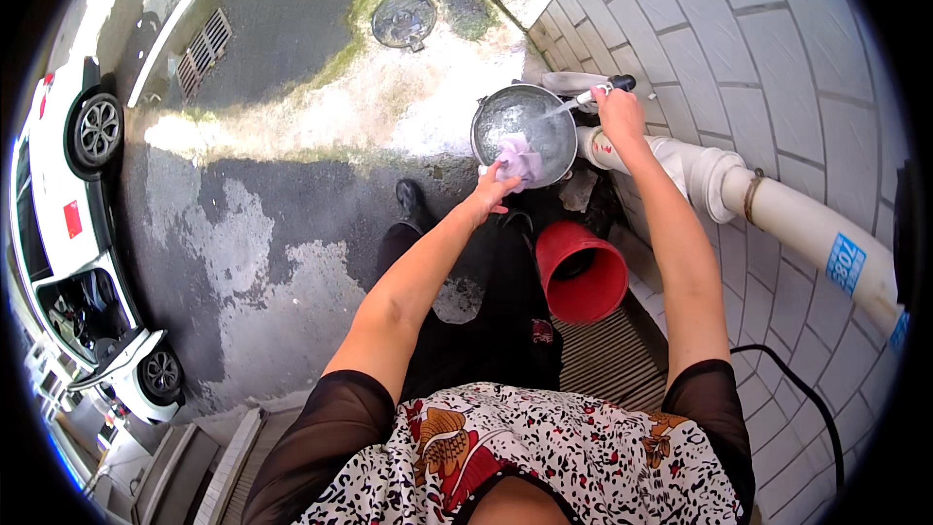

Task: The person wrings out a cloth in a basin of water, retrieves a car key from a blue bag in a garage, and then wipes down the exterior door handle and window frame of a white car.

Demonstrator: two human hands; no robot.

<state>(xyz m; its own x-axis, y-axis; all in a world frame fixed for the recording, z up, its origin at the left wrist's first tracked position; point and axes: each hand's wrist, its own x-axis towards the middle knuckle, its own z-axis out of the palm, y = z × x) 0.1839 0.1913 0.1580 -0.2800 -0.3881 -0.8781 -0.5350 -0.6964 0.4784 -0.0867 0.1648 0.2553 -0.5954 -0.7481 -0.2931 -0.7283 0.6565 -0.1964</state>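
My left hand (491, 187) grips a lilac cloth (520, 157) at the near rim of a round metal basin (505, 115) on the ground. Water streams into the basin from a tap (604, 87) on the tiled wall. My right hand (620, 115) is closed around that tap's handle, just right of the basin. Both forearms reach forward from the lower edge.
A red bucket (583, 274) stands below the basin beside a thick white pipe (777, 209) running along the grey tiled wall (758, 58). A white car (68, 224) is parked at the left on wet asphalt. A round manhole cover (403, 19) lies beyond the basin.
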